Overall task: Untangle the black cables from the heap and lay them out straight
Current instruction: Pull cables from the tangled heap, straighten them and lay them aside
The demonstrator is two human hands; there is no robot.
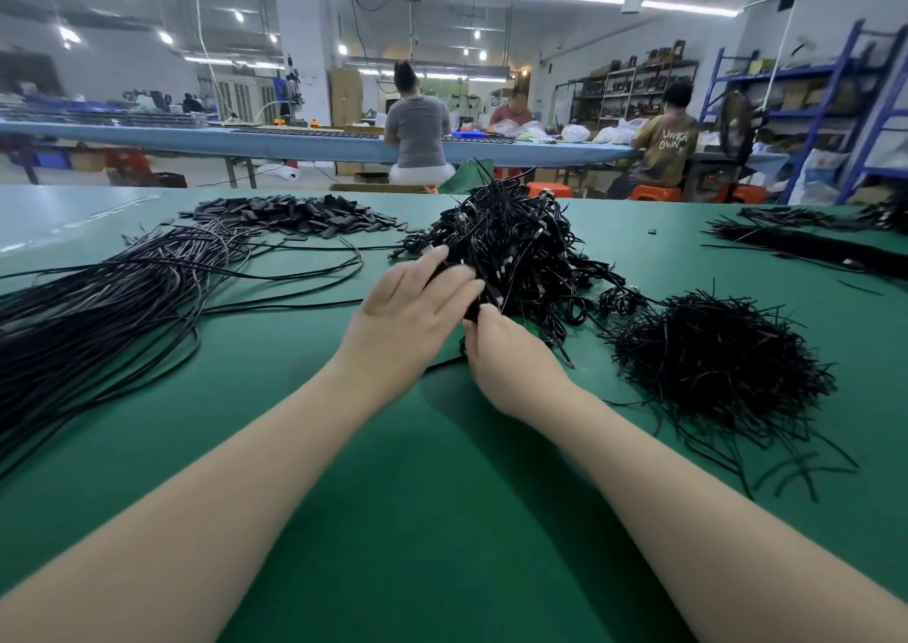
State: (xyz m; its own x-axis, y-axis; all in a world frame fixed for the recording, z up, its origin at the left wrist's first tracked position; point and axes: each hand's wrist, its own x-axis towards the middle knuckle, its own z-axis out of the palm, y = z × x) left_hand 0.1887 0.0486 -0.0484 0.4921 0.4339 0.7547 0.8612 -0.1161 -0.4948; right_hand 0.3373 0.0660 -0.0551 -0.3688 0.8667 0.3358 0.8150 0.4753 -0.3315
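Observation:
A tangled heap of black cables rises in the middle of the green table. My left hand lies against the heap's near left side, fingers straight and spread over the cables. Just right of it, my right hand pinches a small bunch of cables at the heap's near edge. A broad sheaf of long, laid-out black cables stretches across the left of the table.
A pile of short black ties sits to the right. Small flat black pieces are heaped at the back left. More black cables lie at the far right. People sit at a blue table behind.

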